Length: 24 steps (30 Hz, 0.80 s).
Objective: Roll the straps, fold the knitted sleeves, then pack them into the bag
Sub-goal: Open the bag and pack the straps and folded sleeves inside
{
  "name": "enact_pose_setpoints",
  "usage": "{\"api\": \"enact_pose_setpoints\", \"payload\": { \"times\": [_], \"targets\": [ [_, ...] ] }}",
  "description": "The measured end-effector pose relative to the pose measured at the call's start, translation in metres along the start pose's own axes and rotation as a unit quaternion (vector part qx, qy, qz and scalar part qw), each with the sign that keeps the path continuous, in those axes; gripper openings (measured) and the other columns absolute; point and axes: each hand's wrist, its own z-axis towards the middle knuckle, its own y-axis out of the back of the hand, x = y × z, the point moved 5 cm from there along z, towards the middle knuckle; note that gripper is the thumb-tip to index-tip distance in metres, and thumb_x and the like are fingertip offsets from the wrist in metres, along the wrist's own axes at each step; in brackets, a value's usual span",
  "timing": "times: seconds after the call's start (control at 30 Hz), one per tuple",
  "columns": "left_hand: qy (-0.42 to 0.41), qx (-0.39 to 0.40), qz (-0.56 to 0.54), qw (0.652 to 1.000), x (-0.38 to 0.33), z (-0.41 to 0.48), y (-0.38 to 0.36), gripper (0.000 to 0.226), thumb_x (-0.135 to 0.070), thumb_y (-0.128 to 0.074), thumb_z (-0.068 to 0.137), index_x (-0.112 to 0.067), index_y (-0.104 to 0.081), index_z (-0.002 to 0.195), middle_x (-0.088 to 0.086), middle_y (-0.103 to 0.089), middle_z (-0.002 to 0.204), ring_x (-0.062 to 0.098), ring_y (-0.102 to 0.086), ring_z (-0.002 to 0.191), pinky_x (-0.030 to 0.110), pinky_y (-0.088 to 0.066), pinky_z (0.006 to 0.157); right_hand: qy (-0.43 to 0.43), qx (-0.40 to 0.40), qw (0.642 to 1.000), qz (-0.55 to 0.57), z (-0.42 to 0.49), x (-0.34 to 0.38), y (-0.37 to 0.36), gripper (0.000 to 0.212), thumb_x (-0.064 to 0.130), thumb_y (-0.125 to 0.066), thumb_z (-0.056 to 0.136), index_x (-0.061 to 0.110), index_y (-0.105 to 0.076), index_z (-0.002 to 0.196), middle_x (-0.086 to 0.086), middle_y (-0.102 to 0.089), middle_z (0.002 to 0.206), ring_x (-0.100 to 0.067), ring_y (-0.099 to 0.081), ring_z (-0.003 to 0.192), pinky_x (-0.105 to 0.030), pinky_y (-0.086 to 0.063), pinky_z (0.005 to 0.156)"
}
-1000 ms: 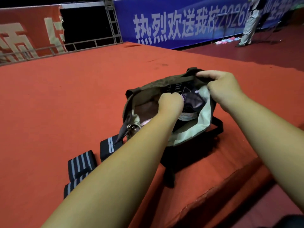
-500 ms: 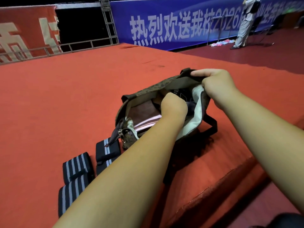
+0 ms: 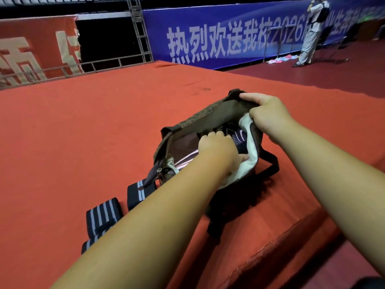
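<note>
A brown bag with a pale lining lies open on the red platform. My right hand grips its far rim and holds the mouth open. My left hand is inside the opening, fingers curled down onto a dark folded item; what the fingers hold is hidden. Left of the bag lie rolled dark straps with grey stripes: one by the bag's zip end, one nearer me, and a third partly under my left forearm.
The red platform ends in a step edge just right of the bag, with darker floor below. A metal rail and banners stand at the back. A person stands far right.
My left hand has pushed deeper into the bag towards the dark item. My right hand keeps its grip on the rim. The rolled straps have not moved.
</note>
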Motion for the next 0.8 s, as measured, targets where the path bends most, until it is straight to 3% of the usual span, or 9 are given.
{"api": "enact_pose_setpoints", "payload": {
  "times": [0.1, 0.23, 0.33, 0.43, 0.53, 0.67, 0.73, 0.8],
  "targets": [
    [0.005, 0.026, 0.022, 0.999, 0.006, 0.005, -0.012, 0.085, -0.069, -0.040, 0.106, -0.018, -0.016, 0.171, 0.012, -0.044, 0.163, 0.035, -0.046, 0.146, 0.044, -0.037, 0.111, -0.007, -0.001, 1.000, -0.006, -0.001, -0.004, 0.000, 0.076, -0.014, -0.042, 0.082, 0.029, -0.074, 0.137, 0.006, -0.073, 0.124, -0.008, -0.068, 0.098, -0.008, -0.048, 0.064],
    [0.002, 0.045, 0.046, 0.998, 0.007, 0.009, -0.013, 0.079, -0.057, -0.041, 0.111, -0.013, -0.014, 0.170, 0.012, -0.048, 0.160, 0.035, -0.050, 0.143, 0.042, -0.040, 0.102, -0.008, 0.005, 1.000, -0.019, -0.003, -0.015, 0.001, 0.073, -0.014, -0.047, 0.084, 0.031, -0.076, 0.134, 0.006, -0.073, 0.129, -0.013, -0.069, 0.112, -0.015, -0.052, 0.079],
    [0.006, 0.044, 0.045, 0.998, 0.003, 0.010, -0.005, 0.084, -0.049, -0.055, 0.106, -0.015, -0.012, 0.170, 0.012, -0.039, 0.165, 0.034, -0.043, 0.148, 0.044, -0.036, 0.112, 0.002, 0.003, 1.000, -0.019, -0.003, -0.015, 0.003, 0.067, -0.014, -0.064, 0.084, 0.032, -0.077, 0.132, 0.007, -0.074, 0.128, -0.013, -0.070, 0.115, -0.021, -0.056, 0.090],
    [-0.028, 0.004, 0.036, 0.999, -0.004, 0.009, -0.007, 0.083, -0.033, -0.050, 0.107, -0.027, 0.001, 0.172, 0.013, -0.040, 0.163, 0.035, -0.045, 0.144, 0.046, -0.040, 0.105, 0.003, -0.038, 0.999, -0.023, -0.003, -0.007, 0.009, 0.072, -0.016, -0.050, 0.077, 0.031, -0.081, 0.123, 0.007, -0.076, 0.118, -0.013, -0.071, 0.106, -0.024, -0.058, 0.089],
    [-0.032, 0.034, 0.016, 0.999, -0.002, 0.012, -0.017, 0.077, -0.021, -0.044, 0.106, -0.026, -0.003, 0.172, 0.012, -0.054, 0.151, 0.036, -0.057, 0.131, 0.043, -0.041, 0.086, -0.014, -0.079, 0.997, -0.021, -0.003, -0.008, 0.010, 0.073, -0.012, -0.041, 0.073, 0.033, -0.083, 0.113, 0.010, -0.078, 0.111, -0.014, -0.073, 0.103, -0.029, -0.061, 0.091],
    [-0.017, 0.035, -0.001, 0.999, 0.004, 0.011, -0.011, 0.085, -0.027, -0.057, 0.100, -0.023, -0.012, 0.171, 0.010, -0.051, 0.153, 0.036, -0.055, 0.136, 0.043, -0.039, 0.086, -0.007, -0.043, 0.997, -0.057, -0.010, -0.018, 0.002, 0.064, -0.010, -0.066, 0.077, 0.037, -0.081, 0.119, 0.009, -0.076, 0.117, -0.016, -0.072, 0.104, -0.031, -0.061, 0.094],
    [-0.025, 0.022, -0.011, 0.999, 0.006, 0.005, -0.007, 0.070, -0.028, -0.056, 0.101, -0.021, -0.029, 0.165, 0.009, -0.052, 0.150, 0.036, -0.056, 0.133, 0.044, -0.040, 0.083, -0.006, -0.019, 0.997, -0.073, -0.015, -0.020, -0.002, 0.062, -0.003, -0.069, 0.079, 0.043, -0.080, 0.118, 0.011, -0.076, 0.119, -0.015, -0.073, 0.104, -0.034, -0.062, 0.095],
    [-0.039, -0.013, -0.014, 0.999, 0.011, -0.005, -0.002, 0.047, -0.029, -0.055, 0.103, -0.019, -0.051, 0.148, 0.008, -0.055, 0.141, 0.034, -0.058, 0.125, 0.044, -0.041, 0.080, 0.000, -0.029, 0.995, -0.093, -0.023, -0.017, -0.004, 0.059, 0.004, -0.066, 0.079, 0.052, -0.079, 0.110, 0.015, -0.073, 0.122, -0.018, -0.068, 0.116, -0.038, -0.058, 0.103]
  ]
}}
